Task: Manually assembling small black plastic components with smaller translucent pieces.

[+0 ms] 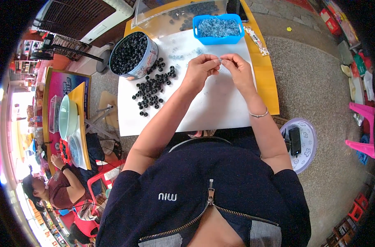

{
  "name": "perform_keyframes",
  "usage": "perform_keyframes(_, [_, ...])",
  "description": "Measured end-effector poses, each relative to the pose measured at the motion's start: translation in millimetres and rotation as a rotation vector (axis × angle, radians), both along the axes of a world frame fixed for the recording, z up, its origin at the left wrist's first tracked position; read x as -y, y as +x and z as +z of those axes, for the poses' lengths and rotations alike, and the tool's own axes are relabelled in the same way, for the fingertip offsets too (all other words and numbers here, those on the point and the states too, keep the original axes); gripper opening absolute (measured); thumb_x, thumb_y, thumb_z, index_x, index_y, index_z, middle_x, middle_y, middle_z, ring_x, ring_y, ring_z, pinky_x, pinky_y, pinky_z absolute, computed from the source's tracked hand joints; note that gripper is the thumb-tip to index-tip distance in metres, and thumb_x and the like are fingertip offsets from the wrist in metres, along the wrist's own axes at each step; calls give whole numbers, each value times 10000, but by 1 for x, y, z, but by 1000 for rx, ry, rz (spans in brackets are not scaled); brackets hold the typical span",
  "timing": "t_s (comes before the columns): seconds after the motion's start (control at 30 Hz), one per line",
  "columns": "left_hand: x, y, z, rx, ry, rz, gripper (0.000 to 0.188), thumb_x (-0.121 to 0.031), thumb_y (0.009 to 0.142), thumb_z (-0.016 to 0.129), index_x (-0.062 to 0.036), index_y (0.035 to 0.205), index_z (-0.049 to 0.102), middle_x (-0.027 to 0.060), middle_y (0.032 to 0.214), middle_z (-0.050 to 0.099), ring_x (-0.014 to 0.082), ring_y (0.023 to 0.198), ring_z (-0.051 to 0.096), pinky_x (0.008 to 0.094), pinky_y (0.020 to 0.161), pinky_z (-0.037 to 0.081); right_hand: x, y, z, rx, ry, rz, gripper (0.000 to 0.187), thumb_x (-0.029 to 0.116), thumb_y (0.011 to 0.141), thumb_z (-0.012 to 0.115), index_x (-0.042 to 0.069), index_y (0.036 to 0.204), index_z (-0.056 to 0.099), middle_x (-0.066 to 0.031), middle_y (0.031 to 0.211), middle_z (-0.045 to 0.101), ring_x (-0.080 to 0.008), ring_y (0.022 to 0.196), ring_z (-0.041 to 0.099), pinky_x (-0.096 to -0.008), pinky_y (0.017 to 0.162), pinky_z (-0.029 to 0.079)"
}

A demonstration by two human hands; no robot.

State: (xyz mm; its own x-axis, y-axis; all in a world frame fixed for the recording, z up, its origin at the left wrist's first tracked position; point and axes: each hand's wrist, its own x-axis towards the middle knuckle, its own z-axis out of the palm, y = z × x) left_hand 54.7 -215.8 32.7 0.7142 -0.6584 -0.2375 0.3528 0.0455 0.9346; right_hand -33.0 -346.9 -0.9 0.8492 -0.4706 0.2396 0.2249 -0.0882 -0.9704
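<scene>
Pinching a tiny pale piece (220, 60) where left grip (200, 71) and right grip (239, 71) meet, both closed down to thumb against fingertip, just above a white-topped surface (224, 111); too small to make out in shape. Blocked just beyond by a blue basket (219, 40), heaped with small pale-blue pieces (218, 28). Dotted with loose pale-blue bits (177, 57) near the left grip. Hemmed in at the far edge by a clear-walled box (154, 17), and on the left by a round printed tin (150, 55), full of black beads (132, 49). Crowded between tin and left forearm by scattered beads (148, 92), black too. Edged in yellow on the right, with a patterned strip (257, 41) near the basket. Beside the right forearm, below: a purple-rimmed basin (306, 154) with a black device (295, 142). Well off to the left: a co-worker (66, 185) near a green bowl (71, 117).
</scene>
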Motion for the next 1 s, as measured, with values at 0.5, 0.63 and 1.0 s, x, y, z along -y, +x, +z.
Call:
perform_keyframes(0.5, [2, -7, 2, 226, 56, -47, 215, -100, 922, 591, 48, 1079, 586, 83, 929, 631, 151, 804, 623, 288, 709, 535, -3, 0, -2, -30, -170, -20, 279, 258, 960, 525, -3, 905, 605, -127, 802, 644, -204, 720, 598, -342, 652, 470])
perform_keyframes(0.63, [4, -11, 6, 260, 43, -23, 232, -92, 914, 596, 52, 1094, 578, 86, 947, 633, 152, 803, 620, 284, 726, 529, 1, 2, -4, -43, -30, 19, 278, 262, 957, 541, 4, 877, 605, -51, 738, 593, -118, 695, 536, -285, 627, 447])
perform_keyframes(1.0, [3, -11, 3, 386, 88, -47, 196, -106, 903, 620, 35, 1038, 627, 67, 903, 651, 133, 790, 616, 268, 717, 523, 3, 1, -5, -45, 17, 58, 306, 289, 958, 544, 19, 822, 596, -12, 686, 543, -88, 657, 490, -256, 599, 422])
